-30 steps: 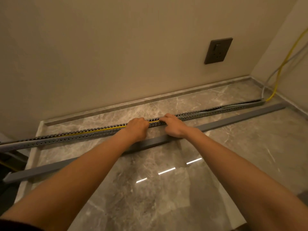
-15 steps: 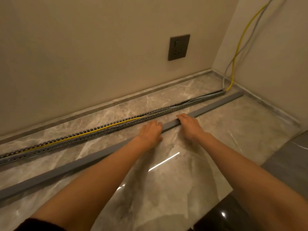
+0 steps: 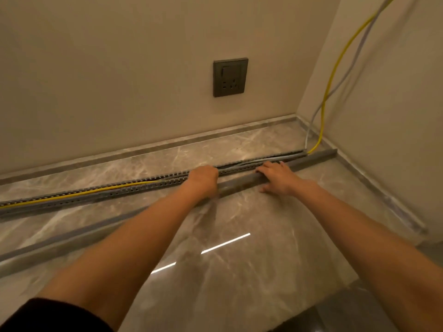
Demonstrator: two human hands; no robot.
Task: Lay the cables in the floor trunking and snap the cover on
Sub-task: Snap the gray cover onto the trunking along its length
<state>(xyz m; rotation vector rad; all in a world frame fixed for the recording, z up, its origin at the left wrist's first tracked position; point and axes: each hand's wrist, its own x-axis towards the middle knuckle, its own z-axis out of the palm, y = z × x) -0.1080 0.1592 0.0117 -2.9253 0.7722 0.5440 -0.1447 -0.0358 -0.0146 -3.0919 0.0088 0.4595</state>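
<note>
The slotted grey trunking (image 3: 100, 195) lies on the marble floor, parallel to the wall. A yellow cable (image 3: 79, 194) and a grey cable (image 3: 266, 161) run inside it; both leave its right end and climb the corner wall. The long grey cover (image 3: 311, 157) lies just in front of the trunking, alongside it. My left hand (image 3: 203, 182) is curled over the cover near its middle. My right hand (image 3: 278, 177) grips the cover farther right, fingers over its far edge and thumb on the near side. Between my hands the cover looks tipped up on edge.
A dark wall socket (image 3: 230, 77) sits above the floor strip. The side wall and its skirting (image 3: 383, 195) close off the right end. A darker floor area (image 3: 359, 312) begins at the lower right.
My hands left the trunking, came down onto the cover, then shifted right along it. My view swung right toward the corner.
</note>
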